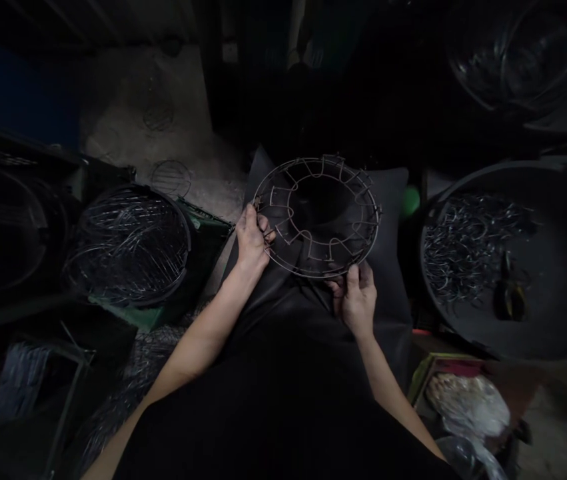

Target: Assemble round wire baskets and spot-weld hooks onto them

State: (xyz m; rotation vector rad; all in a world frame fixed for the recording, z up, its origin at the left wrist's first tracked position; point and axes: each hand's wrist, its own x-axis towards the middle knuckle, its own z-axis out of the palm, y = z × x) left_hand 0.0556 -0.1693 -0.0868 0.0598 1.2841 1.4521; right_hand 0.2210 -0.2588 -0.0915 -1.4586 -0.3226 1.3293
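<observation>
A round wire frame (313, 272) with an outer and an inner ring, joined by bent wire loops, is held over my lap. My left hand (253, 235) grips its left rim, thumb on top and fingers curled round the wire. At the lower right of the rim, my right hand (357, 297) is closed on the outer ring, its thumb against the wire. A dark apron (388, 227) covers my knees beneath the frame.
Left stands a round tub (188, 230) of thin wire pieces on a green crate (148, 319). A large basin (563, 280) at right holds short curved wires and dark-yellow pliers (510, 297). Wire grids (170, 177) lie on the floor. A plastic bag (468, 403) sits lower right.
</observation>
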